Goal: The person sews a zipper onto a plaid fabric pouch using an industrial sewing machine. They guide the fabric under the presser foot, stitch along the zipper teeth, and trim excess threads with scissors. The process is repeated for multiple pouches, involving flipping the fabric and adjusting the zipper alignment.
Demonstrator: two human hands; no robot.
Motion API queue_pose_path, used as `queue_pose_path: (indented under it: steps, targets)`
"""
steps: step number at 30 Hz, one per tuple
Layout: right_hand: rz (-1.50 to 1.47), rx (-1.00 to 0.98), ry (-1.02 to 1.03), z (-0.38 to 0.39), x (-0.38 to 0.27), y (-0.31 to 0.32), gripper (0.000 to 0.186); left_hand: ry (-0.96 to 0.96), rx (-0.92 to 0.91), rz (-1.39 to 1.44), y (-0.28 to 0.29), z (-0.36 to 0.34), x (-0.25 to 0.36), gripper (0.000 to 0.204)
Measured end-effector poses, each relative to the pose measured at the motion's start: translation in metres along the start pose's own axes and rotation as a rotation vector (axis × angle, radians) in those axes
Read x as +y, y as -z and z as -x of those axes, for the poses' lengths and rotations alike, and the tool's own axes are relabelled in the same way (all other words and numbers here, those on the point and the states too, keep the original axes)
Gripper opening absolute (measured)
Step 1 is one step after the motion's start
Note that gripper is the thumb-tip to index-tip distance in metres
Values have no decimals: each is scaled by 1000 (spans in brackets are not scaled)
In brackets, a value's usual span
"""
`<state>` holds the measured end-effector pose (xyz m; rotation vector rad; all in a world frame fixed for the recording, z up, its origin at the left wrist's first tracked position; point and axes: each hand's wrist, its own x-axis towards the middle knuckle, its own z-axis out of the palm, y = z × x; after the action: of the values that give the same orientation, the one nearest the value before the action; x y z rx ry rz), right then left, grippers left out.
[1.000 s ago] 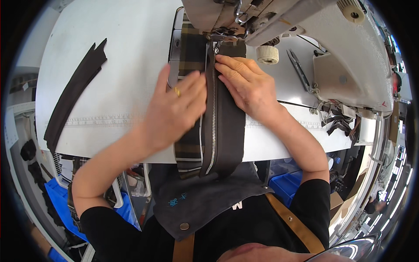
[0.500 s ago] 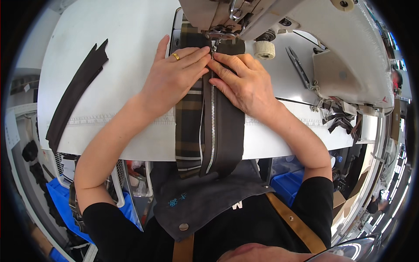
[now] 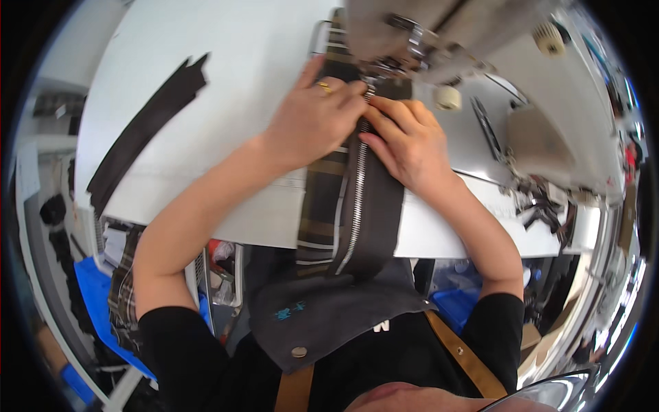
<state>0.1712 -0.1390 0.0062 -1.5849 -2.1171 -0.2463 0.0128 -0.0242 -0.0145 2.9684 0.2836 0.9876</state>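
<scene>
A silver metal zipper (image 3: 358, 199) runs lengthwise along the piece in front of me, between plaid fabric (image 3: 318, 213) on the left and dark brown fabric (image 3: 382, 213) on the right. My left hand (image 3: 317, 117), with a ring on one finger, has its fingers bent and closed at the zipper's far end. From the right, my right hand (image 3: 415, 141) grips the zipper's edge, its fingertips on the teeth and its thumb a little nearer to me. Just beyond both hands is the sewing machine's (image 3: 439, 41) presser foot (image 3: 388, 69); the fingertips partly hide the zipper there.
On the white table (image 3: 240, 199), a dark fabric strip (image 3: 147, 127) lies at the left. Thread snips (image 3: 486, 127) rest right of the machine's needle area, with dark scraps (image 3: 546, 209) nearer me. Blue bins (image 3: 453, 309) sit below the table edge.
The whole view has shifted, so the scene sits farther right. My left fingers have bent inward from lying flatter on the fabric. The right hand keeps its place beside the zipper.
</scene>
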Motion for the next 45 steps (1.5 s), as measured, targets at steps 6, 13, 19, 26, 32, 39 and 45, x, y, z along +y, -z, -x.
queue_pose_path:
  steps: [6, 13, 19, 26, 32, 39, 45]
  targets:
    - [9, 0, 8, -2, -3, 2, 36, 57, -135, -69, 38, 13, 11, 19]
    - [18, -10, -1, -1, -2, 1, 37, 577, -56, -265, 118, 110, -77, 30]
    - [20, -9, -1, -1, -1, 2, 37, 832, -52, 86, 110, 110, -145, 42]
    - [8, -7, 0, -1, -3, 2, 36, 687, -110, -83, 112, 93, -171, 22]
    - [9, -2, -7, 0, -4, 2, 34, 647, 74, -414, 182, 53, -114, 20]
    - [-4, 19, -1, 2, 0, 2, 31, 678, -92, 564, 156, 51, -19, 21]
    - [-24, 40, 20, -1, -1, 0, 29, 483, -12, -272, 123, 67, -125, 16]
